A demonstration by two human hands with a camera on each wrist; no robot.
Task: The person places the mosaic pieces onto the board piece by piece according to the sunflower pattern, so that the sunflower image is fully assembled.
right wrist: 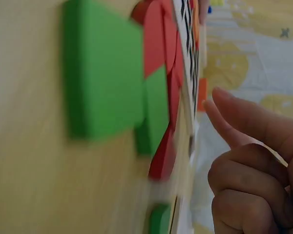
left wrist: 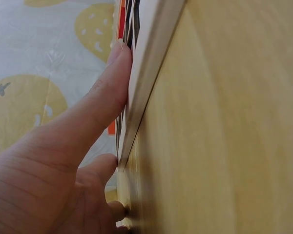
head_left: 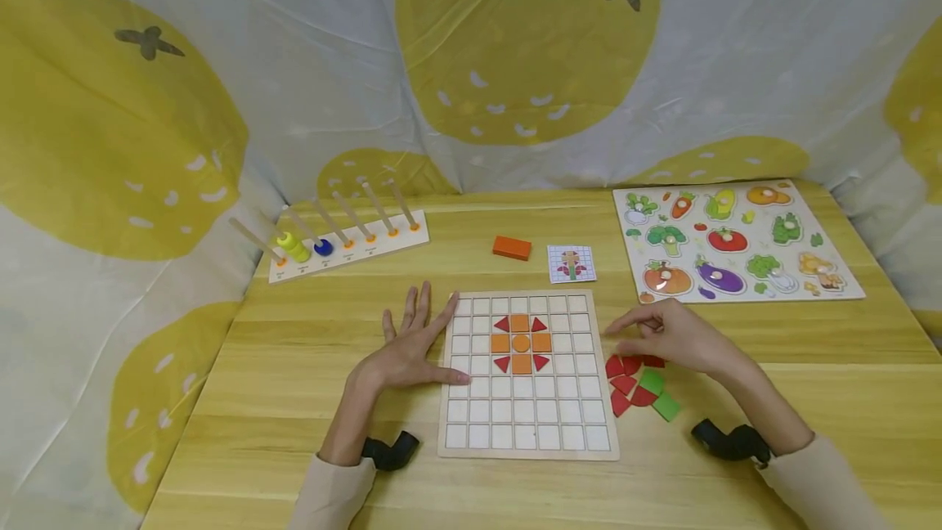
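A wooden grid board (head_left: 500, 411) lies in the middle of the table. On it, an orange circle (head_left: 521, 343) has orange squares (head_left: 519, 323) on its sides and red triangles (head_left: 502, 364) at the corners. My left hand (head_left: 408, 354) spreads over the board's left edge, thumb on the rim in the left wrist view. Beside the right edge, my right hand (head_left: 677, 338) hovers over loose red pieces (head_left: 622, 384) and green pieces (head_left: 666, 406). Its thumb (right wrist: 254, 114) and index finger stand apart with nothing between them; the other fingers curl in.
Behind the board lie an orange block (head_left: 512, 248) and a small pattern card (head_left: 583, 274). A peg stand (head_left: 383, 244) with yellow and blue rings is at the back left. A vegetable puzzle board (head_left: 743, 268) lies at the back right, before a hanging cloth (head_left: 331, 64).
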